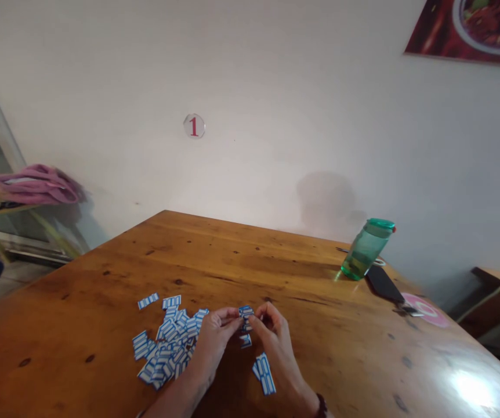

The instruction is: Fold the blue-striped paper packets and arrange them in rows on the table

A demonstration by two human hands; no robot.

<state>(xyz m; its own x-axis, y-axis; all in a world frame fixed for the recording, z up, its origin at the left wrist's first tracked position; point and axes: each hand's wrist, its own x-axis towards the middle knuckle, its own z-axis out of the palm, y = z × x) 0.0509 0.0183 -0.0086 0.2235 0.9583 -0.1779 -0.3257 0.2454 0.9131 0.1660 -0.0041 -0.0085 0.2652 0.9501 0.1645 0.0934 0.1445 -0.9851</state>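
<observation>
Between both hands, a small blue-and-white label card [245,312] is pinched by the fingertips. My left hand [220,337] is closed on its left edge, thumb and forefinger together. From the right, my right hand [275,332] grips the same card with thumb and finger. Just below them lies another card [246,341], partly hidden. A couple of overlapping cards [266,373] rest on the table beside my right wrist. Left of my left hand spreads a loose heap of similar cards [169,348], partly covered by that hand and forearm.
The wooden table [215,249] meets a white wall. At the right stand a green translucent bottle [368,249], a dark phone-like slab [384,284] and a pink disc [426,309]. A pink cloth [39,184] lies on another table at left.
</observation>
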